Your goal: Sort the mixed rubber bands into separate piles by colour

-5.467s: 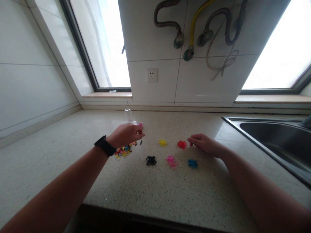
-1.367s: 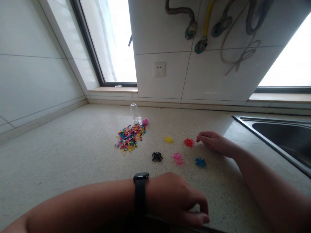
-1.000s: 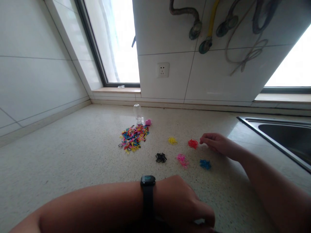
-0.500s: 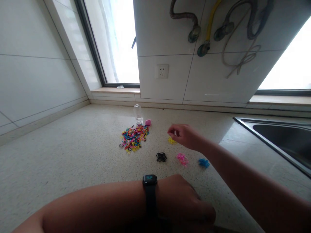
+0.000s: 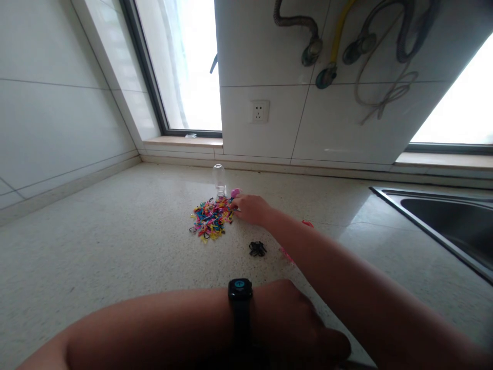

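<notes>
The right hand (image 5: 248, 208), fingers bent, is at the edge of the mixed rubber-band pile (image 5: 211, 218) beside the clear bottle (image 5: 219, 177), apparently picking; whether it pinches anything, I cannot tell. Separating bands calls for delicacy. The left hand (image 5: 295, 316) (smartwatch (image 5: 240, 289) at its wrist) lies low, grip hidden.

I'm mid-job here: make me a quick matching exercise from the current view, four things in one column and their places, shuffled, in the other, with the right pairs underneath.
Things
1. Clear, round-topped bottle
2. Bare right hand
3. Small loose pile of black bands
4. Left hand, with a black smartwatch on its wrist

Places
A. Lowest of the four in the view
B. At the right-hand edge of the multicoloured heap of small bands
C. Between the two hands in the view, apart from both
D. Standing on the pale speckled counter, just behind the heap

Pairs: 1-D, 2-B, 3-C, 4-A
</notes>
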Motion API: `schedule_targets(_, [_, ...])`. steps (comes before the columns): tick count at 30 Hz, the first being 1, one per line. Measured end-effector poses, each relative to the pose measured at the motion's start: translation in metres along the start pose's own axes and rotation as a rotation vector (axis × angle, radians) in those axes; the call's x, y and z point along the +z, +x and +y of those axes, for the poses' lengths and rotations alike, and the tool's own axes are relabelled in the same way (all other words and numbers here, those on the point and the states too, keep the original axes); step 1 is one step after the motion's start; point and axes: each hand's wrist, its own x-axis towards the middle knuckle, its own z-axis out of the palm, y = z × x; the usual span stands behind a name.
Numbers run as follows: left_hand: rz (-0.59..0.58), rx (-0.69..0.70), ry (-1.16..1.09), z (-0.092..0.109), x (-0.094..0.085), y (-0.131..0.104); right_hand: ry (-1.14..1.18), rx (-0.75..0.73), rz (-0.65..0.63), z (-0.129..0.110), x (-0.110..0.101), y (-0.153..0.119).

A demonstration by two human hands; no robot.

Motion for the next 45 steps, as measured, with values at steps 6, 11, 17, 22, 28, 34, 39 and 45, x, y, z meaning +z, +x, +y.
schedule_targets(6, [0.015, -0.001, 0.002, 0.000, 0.002, 0.000, -0.006, 0.030, -0.002, 0.000, 0.004, 0.005])
schedule_targets(11, [0.033, 0.009, -0.010, 0.000, 0.002, 0.000, -0.003, 0.034, 0.009, 0.003, 0.002, 0.000])
schedule_targets(17, [0.036, -0.003, -0.019, 0.000, 0.003, -0.001, 0.026, 0.001, 0.048, 0.004, -0.003, -0.012])
schedule_targets(22, [0.038, -0.019, -0.046, -0.001, 0.005, -0.001, 0.025, 0.005, 0.043, 0.002, -0.009, -0.014])
schedule_targets(28, [0.028, -0.015, -0.057, -0.001, 0.007, -0.001, 0.030, -0.006, 0.083, 0.000, -0.010, -0.009])
schedule_targets(34, [0.040, -0.025, -0.034, 0.000, 0.005, -0.001, 0.091, -0.015, 0.078, 0.000, -0.016, -0.013])
schedule_targets(39, [0.019, -0.004, -0.021, -0.001, 0.001, -0.001, 0.273, -0.051, 0.196, 0.016, -0.029, -0.033])
schedule_targets(45, [0.070, 0.012, 0.013, -0.003, 0.006, -0.001, 0.580, 0.149, 0.324, 0.041, -0.041, -0.090])
